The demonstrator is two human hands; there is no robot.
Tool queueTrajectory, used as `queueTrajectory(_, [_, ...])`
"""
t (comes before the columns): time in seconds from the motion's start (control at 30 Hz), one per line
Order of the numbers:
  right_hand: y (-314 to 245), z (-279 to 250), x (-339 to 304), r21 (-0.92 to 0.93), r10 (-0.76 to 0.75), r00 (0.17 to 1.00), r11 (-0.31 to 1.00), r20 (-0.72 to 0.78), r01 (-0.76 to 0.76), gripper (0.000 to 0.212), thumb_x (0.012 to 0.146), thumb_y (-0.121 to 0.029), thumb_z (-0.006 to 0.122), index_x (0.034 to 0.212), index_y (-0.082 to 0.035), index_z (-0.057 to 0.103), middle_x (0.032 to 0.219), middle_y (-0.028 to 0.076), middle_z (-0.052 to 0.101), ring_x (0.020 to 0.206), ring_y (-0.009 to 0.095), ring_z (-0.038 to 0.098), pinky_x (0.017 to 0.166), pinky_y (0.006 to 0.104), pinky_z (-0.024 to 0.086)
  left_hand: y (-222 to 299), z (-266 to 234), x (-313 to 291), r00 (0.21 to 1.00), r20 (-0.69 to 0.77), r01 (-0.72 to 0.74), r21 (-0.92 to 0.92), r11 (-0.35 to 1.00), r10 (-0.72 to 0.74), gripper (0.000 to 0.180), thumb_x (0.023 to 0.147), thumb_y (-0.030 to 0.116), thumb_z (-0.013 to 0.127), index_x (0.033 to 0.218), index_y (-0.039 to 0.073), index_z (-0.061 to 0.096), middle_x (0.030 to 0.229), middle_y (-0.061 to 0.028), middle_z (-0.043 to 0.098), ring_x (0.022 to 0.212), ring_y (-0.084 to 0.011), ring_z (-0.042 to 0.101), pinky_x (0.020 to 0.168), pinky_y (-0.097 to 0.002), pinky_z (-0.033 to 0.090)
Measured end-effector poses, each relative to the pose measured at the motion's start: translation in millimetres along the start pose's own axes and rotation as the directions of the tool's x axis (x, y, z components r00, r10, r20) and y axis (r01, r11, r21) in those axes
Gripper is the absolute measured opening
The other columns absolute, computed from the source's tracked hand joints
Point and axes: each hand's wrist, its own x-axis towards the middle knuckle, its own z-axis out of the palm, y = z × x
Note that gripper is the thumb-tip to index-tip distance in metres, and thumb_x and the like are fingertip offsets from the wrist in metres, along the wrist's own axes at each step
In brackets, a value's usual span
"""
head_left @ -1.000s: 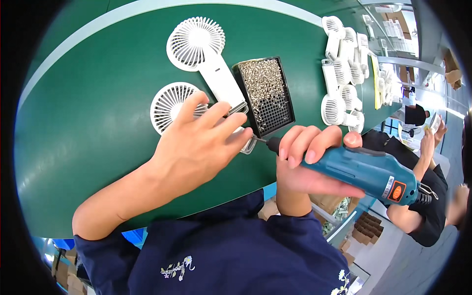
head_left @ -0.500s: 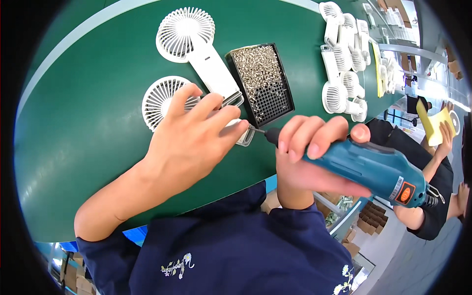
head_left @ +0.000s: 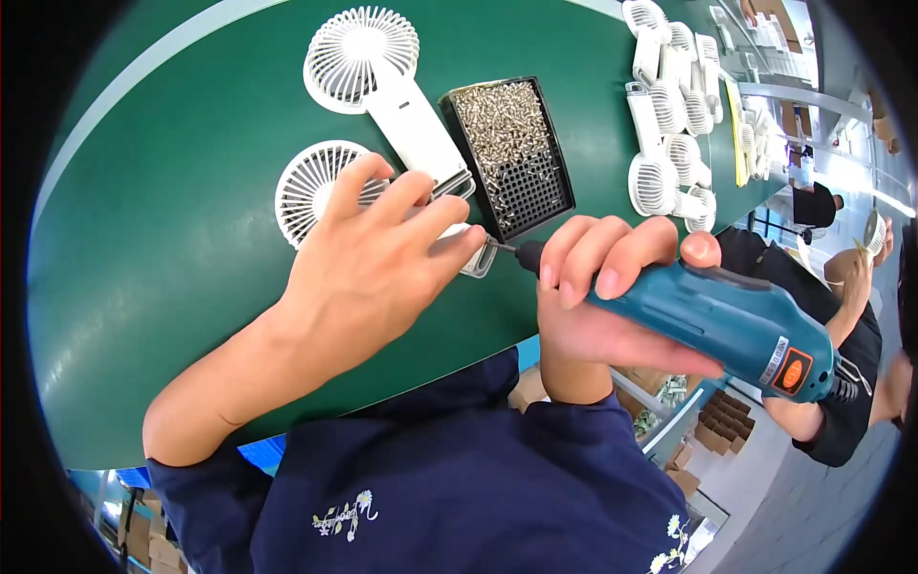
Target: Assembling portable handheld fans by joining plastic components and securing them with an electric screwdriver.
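My right hand [head_left: 622, 297] is wrapped round a blue electric screwdriver [head_left: 708, 316]. Its thin bit points left and meets the handle end of a white handheld fan [head_left: 316, 191] lying on the green table. Over that fan's handle lies my left hand [head_left: 373, 253], fingers curved down onto it and holding it against the tabletop; the palm hides most of the handle. Just beyond sits a second white handheld fan [head_left: 416, 129], its base close to my left fingertips. A black tray [head_left: 569, 196] of small silver screws [head_left: 497, 129] stands right of that fan.
Several white fans [head_left: 655, 182] are grouped at the table's right side, beside a yellow strip [head_left: 736, 134]. To the right, a co-worker in black [head_left: 841, 402] handles another fan [head_left: 874, 232]. Cardboard boxes [head_left: 724, 426] stand below the green table [head_left: 172, 239].
My hands and the screwdriver have hardly moved; the bit stays at the handle end. The co-worker's yellow sheet has gone from sight, and a white fan shows in their hand.
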Motion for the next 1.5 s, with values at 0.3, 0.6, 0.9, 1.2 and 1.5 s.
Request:
queueTrajectory(0.3, [-2, 0, 2, -0.129, 0.078, 0.982, 0.99, 0.171, -0.056, 0.087, 0.08, -0.083, 0.045, 0.126, -0.009, 0.043, 0.079, 0.008, 0.051, 0.052, 0.021, 0.051, 0.047, 0.0368, 0.046, -1, 0, 1, 1.0, -0.01, 0.004, -0.024, 1.0, -0.004, 0.028, 0.077, 0.017, 0.065, 0.104, 0.016, 0.071, 0.102, 0.0029, 0.059, 0.104, -0.0173, 0.052, 0.097, -0.0415, 0.037])
queueTrajectory(0.6, [-16, -10, 14, -0.076, -0.054, 0.993, 0.995, 0.108, 0.063, 0.075, 0.087, -0.071, 0.05, 0.13, -0.01, 0.044, 0.083, 0.008, 0.053, 0.055, 0.02, 0.052, 0.048, 0.0356, 0.046, 0, 0, 1, 1.0, 0.02, 0.007, 0.008, 1.0, -0.007, 0.032, 0.075, 0.021, 0.075, 0.106, 0.018, 0.068, 0.104, 0.004, 0.059, 0.103, -0.0162, 0.054, 0.096, -0.0413, 0.034])
queueTrajectory(0.9, [13, -47, 39, -0.269, -0.161, 0.972, 0.957, -0.169, 0.112, 0.086, 0.082, -0.087, 0.027, 0.124, -0.015, 0.046, 0.073, 0.003, 0.051, 0.045, 0.014, 0.045, 0.039, 0.0311, 0.039, 3, 2, 3, 0.999, -0.015, 0.045, 0.016, 0.999, -0.045, 0.031, 0.076, 0.014, 0.064, 0.107, 0.014, 0.068, 0.103, -0.0003, 0.055, 0.102, -0.0182, 0.053, 0.097, -0.0421, 0.035])
queueTrajectory(1.2, [6, -33, 38, -0.203, -0.178, 0.972, 0.968, -0.152, 0.146, 0.085, 0.083, -0.086, 0.03, 0.124, -0.013, 0.045, 0.075, 0.003, 0.051, 0.047, 0.014, 0.045, 0.04, 0.0298, 0.037, 5, -8, 2, 0.993, -0.061, 0.091, -0.096, 0.991, -0.097, 0.033, 0.074, 0.013, 0.07, 0.107, 0.011, 0.067, 0.101, -0.0013, 0.056, 0.101, -0.0195, 0.053, 0.095, -0.0441, 0.035])
queueTrajectory(1.5, [-27, 10, 25, 0.089, 0.061, 0.996, 0.995, -0.07, -0.054, 0.065, 0.094, -0.062, 0.048, 0.127, -0.007, 0.044, 0.083, 0.004, 0.052, 0.057, 0.013, 0.051, 0.05, 0.0301, 0.046, 6, -7, 5, 0.959, -0.255, -0.014, -0.477, 0.879, -0.123, 0.029, 0.063, 0.011, 0.083, 0.089, 0.01, 0.07, 0.079, 0.0017, 0.055, 0.08, -0.0186, 0.053, 0.079, -0.0376, 0.034])
